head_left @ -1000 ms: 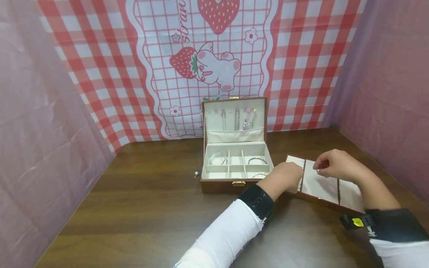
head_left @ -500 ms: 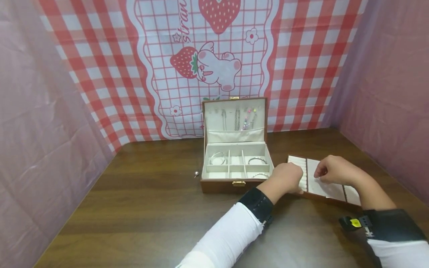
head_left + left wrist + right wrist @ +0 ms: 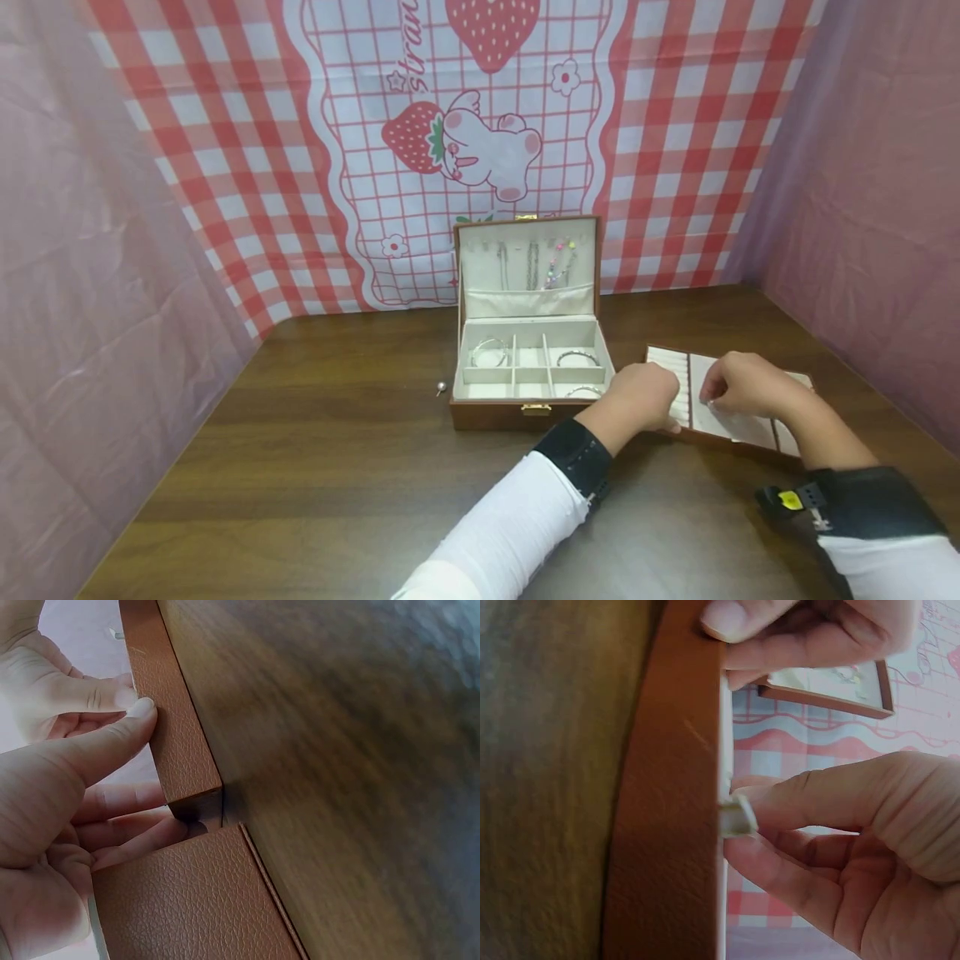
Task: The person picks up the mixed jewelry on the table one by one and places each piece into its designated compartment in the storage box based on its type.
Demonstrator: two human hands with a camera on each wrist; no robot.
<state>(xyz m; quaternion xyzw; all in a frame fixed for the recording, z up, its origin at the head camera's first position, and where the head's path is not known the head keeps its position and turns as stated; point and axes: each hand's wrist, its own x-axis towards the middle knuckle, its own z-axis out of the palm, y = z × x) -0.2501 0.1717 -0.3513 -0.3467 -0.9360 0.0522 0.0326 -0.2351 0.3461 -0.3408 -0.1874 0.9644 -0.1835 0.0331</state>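
A brown leather tray (image 3: pixel 750 429) with pale lining lies on the table to the right of the open jewelry box (image 3: pixel 528 367). My left hand (image 3: pixel 666 410) grips the tray's left end, its thumb (image 3: pixel 112 739) pressed on the brown side wall (image 3: pixel 176 742). My right hand (image 3: pixel 709 402) is over the tray's lining and pinches a small pale piece (image 3: pixel 739 816) between thumb and forefinger at the tray's rim (image 3: pixel 667 825). What the piece is, I cannot tell.
The box holds silver bangles (image 3: pixel 489 352) in its compartments, and necklaces (image 3: pixel 531 265) hang inside the raised lid. A small silver bead (image 3: pixel 441 387) lies on the wooden table (image 3: pixel 315 467) left of the box. Pink cloth walls close in both sides.
The tray has tipped down flatter onto the table. My right hand has dropped lower and slightly left onto the lining. My left hand keeps its grip.
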